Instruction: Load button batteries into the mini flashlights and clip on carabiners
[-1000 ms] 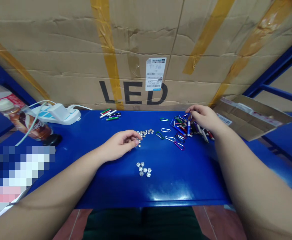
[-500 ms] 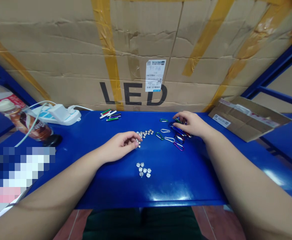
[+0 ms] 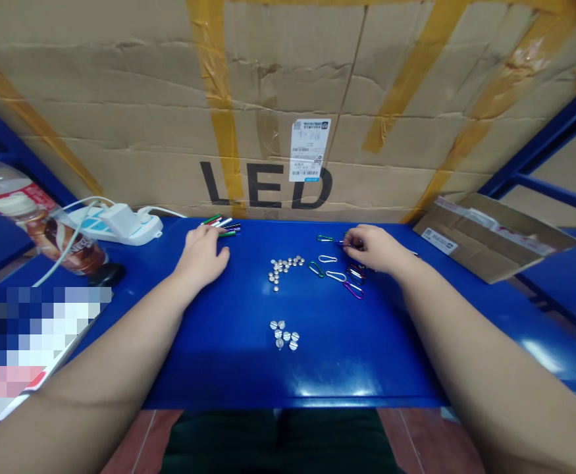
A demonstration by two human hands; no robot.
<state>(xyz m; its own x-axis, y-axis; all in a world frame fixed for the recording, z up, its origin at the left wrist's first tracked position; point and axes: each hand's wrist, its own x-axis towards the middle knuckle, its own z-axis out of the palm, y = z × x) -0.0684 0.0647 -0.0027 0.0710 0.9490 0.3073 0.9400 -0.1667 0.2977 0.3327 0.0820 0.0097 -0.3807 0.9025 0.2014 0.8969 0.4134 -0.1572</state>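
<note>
My left hand [image 3: 201, 257] is over the left end of a small pile of coloured metal tubes [image 3: 228, 227], green, silver and dark. Its thumb stands apart from the fingers, whose tips are partly hidden. My right hand [image 3: 375, 247] has its fingers curled together around a dark blue carabiner [image 3: 340, 243], mostly covered by the hand. Near it lie a green carabiner [image 3: 316, 268], a silver carabiner [image 3: 336, 276] and a purple carabiner [image 3: 354, 290]. Between my hands is a cluster of small round metal pieces [image 3: 286, 264]. Several slotted silver discs [image 3: 286, 336] lie closer to me.
A large cardboard box [image 3: 268, 85] marked LED stands along the back. To the left are a white power strip [image 3: 142, 230] with cables and a brown drink bottle [image 3: 73, 247]. A small open cardboard box [image 3: 490, 243] sits at the right on the blue table [image 3: 248, 375].
My left hand has moved left and back, from the small round pieces to the tubes. My right hand has shifted slightly, and its fingers have closed more tightly over the carabiners.
</note>
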